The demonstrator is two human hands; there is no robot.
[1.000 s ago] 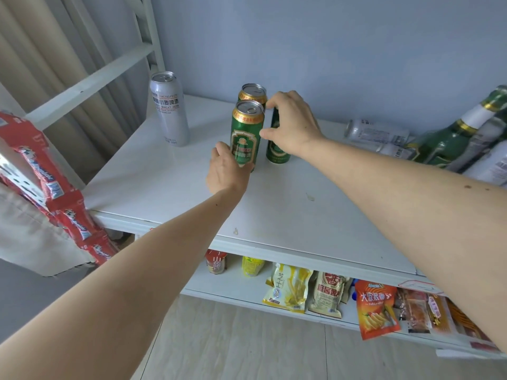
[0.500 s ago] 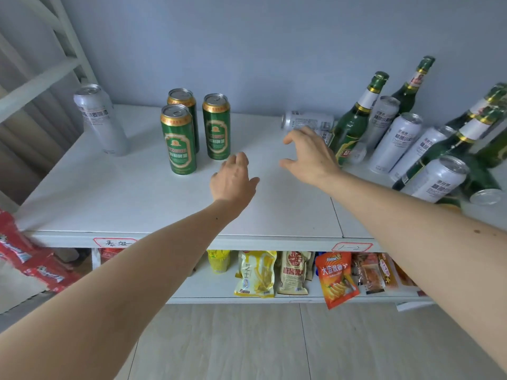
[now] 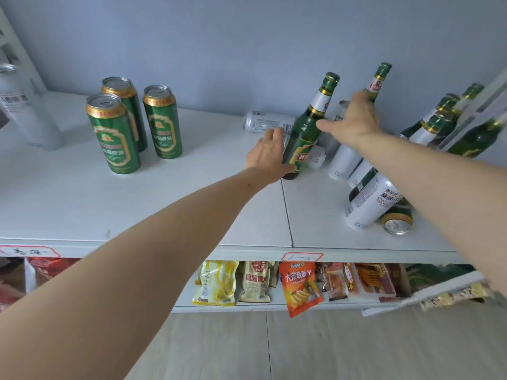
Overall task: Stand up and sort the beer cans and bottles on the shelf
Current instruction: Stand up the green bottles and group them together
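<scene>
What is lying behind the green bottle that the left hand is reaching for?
Behind the green bottle a silver can lies on its side by the wall. The left hand and the bottle cover its right end.

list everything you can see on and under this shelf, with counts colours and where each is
upright green beer cans: 3, green and gold, left of centre on the shelf top
silver beer cans: about 6 showing, silver-white, one upright far left, one lying at the back, others among the bottles
fallen green can: 1, lying at right front
green glass bottles: at least 5, right half
white shelf: 1
snack packets: several, yellow, orange, red, lower shelf
left hand: at the nearest bottle's base
right hand: reaching among the bottles
</scene>
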